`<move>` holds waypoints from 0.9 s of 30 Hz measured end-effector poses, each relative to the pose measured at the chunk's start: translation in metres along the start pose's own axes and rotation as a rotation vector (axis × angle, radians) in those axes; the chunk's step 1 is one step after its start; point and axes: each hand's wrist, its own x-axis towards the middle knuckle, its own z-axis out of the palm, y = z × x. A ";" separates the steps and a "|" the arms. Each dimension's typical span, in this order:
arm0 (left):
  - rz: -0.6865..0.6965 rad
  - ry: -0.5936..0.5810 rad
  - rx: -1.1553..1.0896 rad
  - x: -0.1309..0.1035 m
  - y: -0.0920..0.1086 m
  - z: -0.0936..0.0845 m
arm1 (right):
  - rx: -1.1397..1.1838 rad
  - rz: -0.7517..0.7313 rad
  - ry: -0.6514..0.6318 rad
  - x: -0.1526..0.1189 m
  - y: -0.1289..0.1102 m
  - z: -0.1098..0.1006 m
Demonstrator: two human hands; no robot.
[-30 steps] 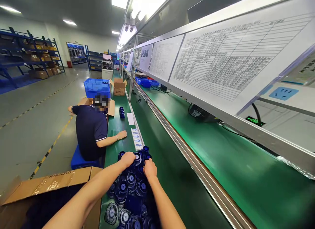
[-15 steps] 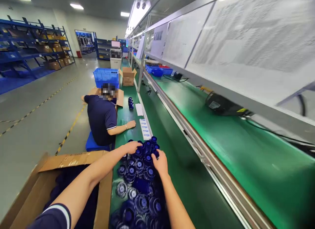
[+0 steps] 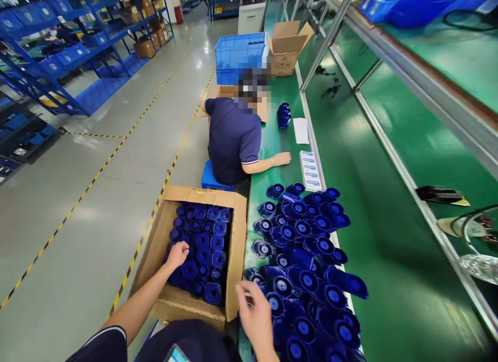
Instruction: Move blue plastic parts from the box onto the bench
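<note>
My left hand (image 3: 179, 254) is over the open cardboard box (image 3: 239, 232), its fingers curled in with no part visible in them. Below it, dark blue plastic parts (image 3: 202, 241) with round and squarish ends stand packed in rows. My right hand (image 3: 256, 312) hovers at the box's right edge, beside the green bench. Its thumb and forefinger are apart, and nothing shows between them. On the bench to its right lies a large cluster of similar blue parts (image 3: 308, 280), many with round disc ends facing up.
Ahead, a co-worker (image 3: 233, 139) sits at the bench (image 3: 268, 167) with one forearm resting on it. A printed white strip (image 3: 310, 170), a blue part group (image 3: 284, 115) and an open carton (image 3: 286, 48) are further along. A blue crate (image 3: 237, 53) stands behind the co-worker; metal rails run along the right.
Both hands have left the far end of the blue parts on the bench. My left hand moved over the box, my right hand back towards me. The view has turned down and left.
</note>
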 end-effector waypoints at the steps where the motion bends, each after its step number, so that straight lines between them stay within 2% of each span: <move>1: -0.039 -0.015 0.017 -0.016 -0.022 0.008 | -0.073 0.071 -0.149 -0.005 0.007 0.035; 2: -0.063 -0.031 0.027 -0.029 -0.040 0.016 | -0.183 0.107 -0.271 -0.009 0.014 0.068; 4: -0.072 -0.072 0.026 -0.046 -0.065 0.034 | -0.286 0.151 -0.346 -0.009 0.025 0.123; 6: -0.067 -0.101 0.008 -0.051 -0.079 0.049 | -0.377 0.179 -0.346 -0.003 0.032 0.161; 8: -0.080 -0.109 -0.016 -0.045 -0.088 0.060 | -0.471 0.199 -0.315 0.008 0.034 0.187; 12: -0.131 -0.092 -0.076 -0.026 -0.096 0.069 | -0.629 0.179 -0.268 0.032 0.029 0.221; 18: -0.243 0.004 -0.244 -0.003 -0.100 0.059 | -0.765 0.142 -0.312 0.061 0.021 0.273; 23: -0.304 -0.025 -0.478 0.027 -0.094 0.051 | -0.826 0.288 -0.230 0.091 0.017 0.309; 27: -0.346 0.000 -0.610 0.037 -0.085 0.047 | -0.828 0.410 -0.156 0.114 0.014 0.323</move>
